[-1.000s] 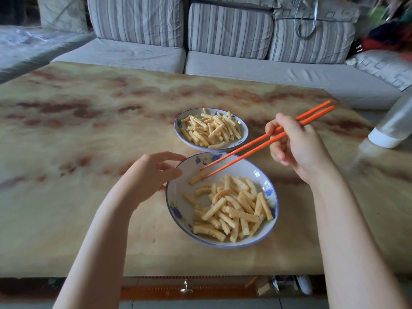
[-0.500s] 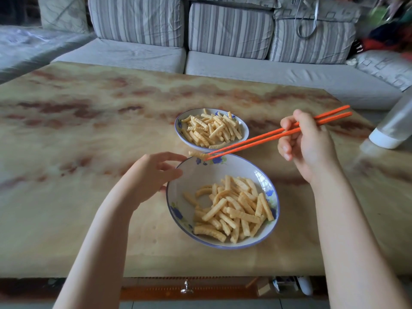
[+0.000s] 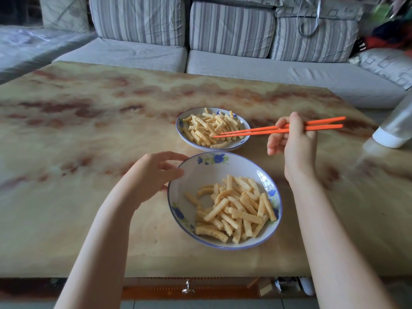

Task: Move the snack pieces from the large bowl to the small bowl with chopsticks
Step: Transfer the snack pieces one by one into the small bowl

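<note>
The large white bowl (image 3: 200, 168) with blue flowers sits near me and holds a heap of yellow ridged snack sticks (image 3: 236, 208). Behind it stands the small bowl (image 3: 181, 128), piled with the same snack pieces (image 3: 205, 128). My right hand (image 3: 294, 141) grips a pair of orange chopsticks (image 3: 256, 130); their tips hover over the small bowl's pile. I cannot tell whether a piece is between the tips. My left hand (image 3: 153, 172) rests against the large bowl's left rim with fingers curled.
Both bowls stand on a marbled yellow-brown table (image 3: 89, 130). A white and clear container (image 3: 394, 130) stands at the table's right edge. A grey striped sofa (image 3: 223, 41) runs along the far side. A drawer knob (image 3: 188, 288) shows below the near edge.
My right hand swung the chopsticks from the large bowl up and back, carrying a snack piece across its far rim to over the small bowl. The left hand stayed put.
</note>
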